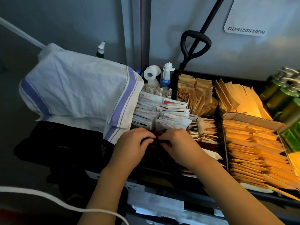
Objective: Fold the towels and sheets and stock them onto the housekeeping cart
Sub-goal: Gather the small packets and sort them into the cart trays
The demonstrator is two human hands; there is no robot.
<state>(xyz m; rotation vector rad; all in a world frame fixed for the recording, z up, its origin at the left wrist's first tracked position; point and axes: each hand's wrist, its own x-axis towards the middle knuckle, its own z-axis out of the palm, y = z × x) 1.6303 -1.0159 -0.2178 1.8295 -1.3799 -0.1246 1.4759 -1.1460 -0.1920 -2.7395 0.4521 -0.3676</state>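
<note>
Both hands were seen low in the middle of the view, over the near edge of the housekeeping cart (211,198). The left hand (133,144) and the right hand (180,143) were brought together, fingers curled, and a small dark red item (158,142) was pinched between them; what the item was could not be told in the dim light. Folded white towels with blue stripes (78,93) were stacked on the cart's left end, above a dark bag (53,143). Just beyond the hands, white sachets (162,114) were packed upright in a compartment, with brown paper packets (194,96) in the compartment behind and tan packets (253,150) filed in a cardboard box (253,121) to the right. Green bottles (282,96) were ranged at the far right. A toilet roll (151,73) was stood near the towels, by small clear bottles (155,90). A sign reading CLEAN LINEN ROOM (246,30) was fixed to the wall, and a black handle (194,44) was leaned against it.
</note>
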